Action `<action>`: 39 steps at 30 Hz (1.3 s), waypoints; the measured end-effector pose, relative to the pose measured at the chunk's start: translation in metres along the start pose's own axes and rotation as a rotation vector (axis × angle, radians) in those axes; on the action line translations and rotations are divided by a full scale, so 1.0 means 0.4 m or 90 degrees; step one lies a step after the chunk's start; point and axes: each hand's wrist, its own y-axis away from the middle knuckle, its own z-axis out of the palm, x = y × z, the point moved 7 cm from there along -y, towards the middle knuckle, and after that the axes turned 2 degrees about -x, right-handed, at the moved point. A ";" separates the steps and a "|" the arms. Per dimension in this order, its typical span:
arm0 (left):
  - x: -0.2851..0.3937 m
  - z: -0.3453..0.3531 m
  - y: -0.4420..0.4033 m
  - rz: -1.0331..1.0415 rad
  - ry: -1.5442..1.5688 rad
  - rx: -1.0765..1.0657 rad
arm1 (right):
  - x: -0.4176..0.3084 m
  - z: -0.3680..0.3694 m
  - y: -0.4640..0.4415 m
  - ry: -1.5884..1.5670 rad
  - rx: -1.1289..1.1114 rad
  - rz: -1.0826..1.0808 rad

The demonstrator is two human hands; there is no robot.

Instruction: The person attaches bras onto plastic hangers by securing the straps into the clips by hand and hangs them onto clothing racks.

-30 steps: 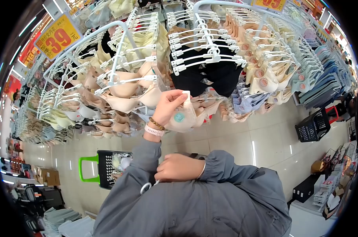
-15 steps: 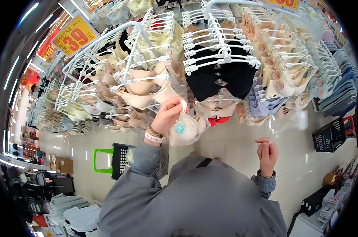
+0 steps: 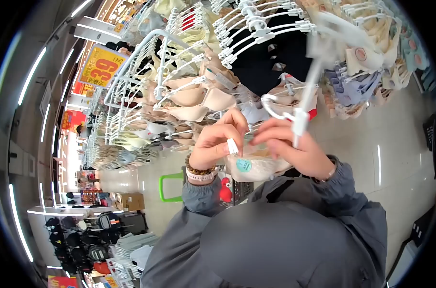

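Observation:
My left hand point(image 3: 215, 144), with a beaded bracelet and a pale wristband, is closed in a pinch at the top of a cream bra point(image 3: 261, 169). A small white piece point(image 3: 233, 146) shows at its thumb. The bra hangs in front of my body, and a round teal sticker point(image 3: 244, 165) is on its cup. Close beside it, my right hand point(image 3: 294, 150) has its fingers bent toward the left one. A white clip hanger point(image 3: 300, 120) sticks up from the right hand, its hook toward the rack and its far end blurred. The right fingertips are partly smeared by motion.
Racks of bras on white hangers stand ahead, with black bras point(image 3: 268, 57) in the middle and beige ones point(image 3: 191, 96) to the left. A yellow price sign point(image 3: 102, 66) tops the left rack. Below my hands stands a basket with a green handle point(image 3: 171, 187), a red item in it.
My right hand has come in from the far right, bringing the hanger up beside the bra. The left hand still holds the bra. The view has turned to the right.

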 end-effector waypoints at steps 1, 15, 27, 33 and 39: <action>0.006 0.006 -0.002 -0.001 -0.009 0.009 | 0.001 0.009 -0.019 -0.002 0.003 -0.001; 0.027 0.033 0.019 -0.031 -0.009 0.027 | -0.024 0.016 -0.022 -0.005 -0.157 0.095; 0.007 0.079 0.031 -0.150 -0.005 0.048 | -0.084 -0.004 -0.008 -0.041 -0.108 0.067; -0.018 0.102 0.037 -0.124 0.075 0.099 | -0.109 -0.009 0.000 -0.012 -0.119 0.078; -0.031 0.123 0.041 -0.097 0.173 0.152 | -0.111 -0.016 0.002 -0.021 -0.130 0.075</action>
